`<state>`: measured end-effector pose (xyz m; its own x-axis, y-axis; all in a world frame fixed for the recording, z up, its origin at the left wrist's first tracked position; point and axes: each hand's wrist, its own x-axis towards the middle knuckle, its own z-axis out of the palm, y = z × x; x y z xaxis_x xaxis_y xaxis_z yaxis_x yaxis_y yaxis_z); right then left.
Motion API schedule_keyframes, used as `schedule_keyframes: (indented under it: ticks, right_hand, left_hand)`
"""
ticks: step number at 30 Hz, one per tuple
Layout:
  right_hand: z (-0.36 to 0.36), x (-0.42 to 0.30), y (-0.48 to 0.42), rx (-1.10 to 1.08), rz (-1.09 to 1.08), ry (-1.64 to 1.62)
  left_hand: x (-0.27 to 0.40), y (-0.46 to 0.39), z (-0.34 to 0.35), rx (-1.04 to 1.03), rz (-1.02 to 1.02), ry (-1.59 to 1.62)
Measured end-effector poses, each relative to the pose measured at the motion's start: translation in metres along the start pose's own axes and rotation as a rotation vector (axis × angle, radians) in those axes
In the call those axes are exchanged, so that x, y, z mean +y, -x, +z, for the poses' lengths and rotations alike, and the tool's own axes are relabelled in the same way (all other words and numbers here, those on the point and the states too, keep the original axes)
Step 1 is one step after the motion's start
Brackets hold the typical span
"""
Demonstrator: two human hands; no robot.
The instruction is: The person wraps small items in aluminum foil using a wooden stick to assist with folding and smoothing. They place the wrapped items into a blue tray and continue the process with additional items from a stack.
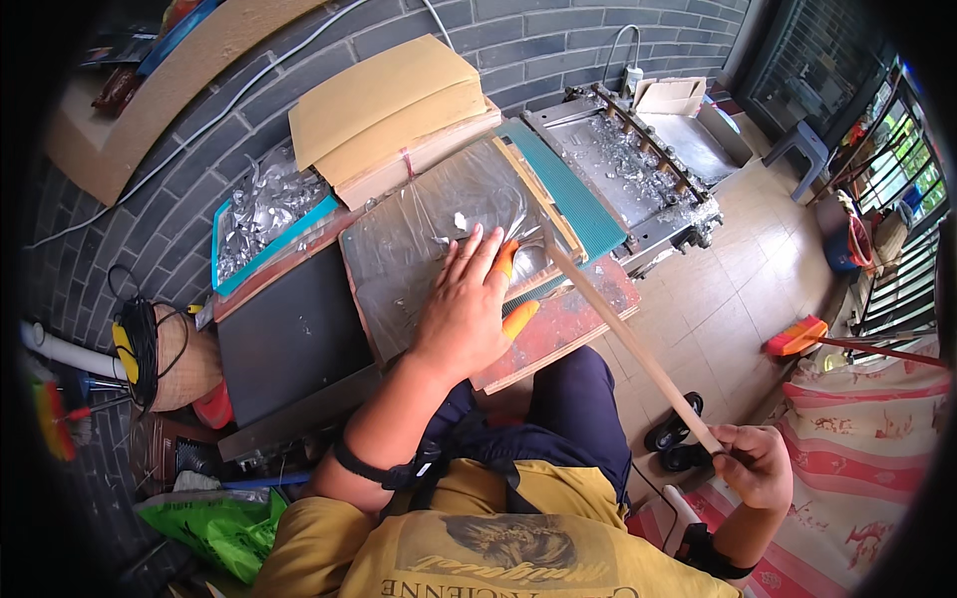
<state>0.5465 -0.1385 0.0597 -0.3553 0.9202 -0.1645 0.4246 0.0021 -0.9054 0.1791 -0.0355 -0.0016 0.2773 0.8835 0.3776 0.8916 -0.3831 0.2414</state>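
My left hand (467, 318) presses down, fingers spread, on a flat board wrapped in wrinkled clear plastic film (404, 250). Orange finger covers (521, 320) sit on its thumb and index finger. Beside the fingertips a shiny silvery patch (532, 261) shows at the film's edge. A long, thin wooden stick (635, 347) is pinched near its close end by my right hand (751, 463), out to the right. The stick's far end, slightly blurred, reaches the board's right side near a pale wooden strip (549, 205); whether it touches cannot be told.
Behind the board is a stack of tan sheets (389, 112). A turquoise tray (299, 233) holds silvery foil scraps at left. To the right lie a ribbed teal mat (568, 183) and a metal frame (576, 138) strewn with scraps. A worn red board (591, 299) juts out above my legs.
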Motion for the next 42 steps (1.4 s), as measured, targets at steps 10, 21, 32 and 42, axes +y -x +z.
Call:
schedule_keyframes:
  ticks: [10,21,32,42]
  right_hand:
    - [0.026,-0.003,-0.025,-0.068,0.055,-0.02]
    - [0.047,-0.026,-0.089,-0.124,0.146,-0.07]
    - [0.069,-0.021,-0.138,-0.181,0.028,-0.133]
    - [0.092,-0.021,-0.153,-0.15,0.003,-0.199]
  left_hand:
    - [0.004,0.003,-0.011,0.062,0.009,0.073]
    - [-0.046,0.025,-0.019,0.243,-0.41,0.082]
    - [-0.044,0.019,-0.01,0.197,-0.232,0.322]
    - [-0.036,0.023,-0.003,0.151,-0.333,0.165]
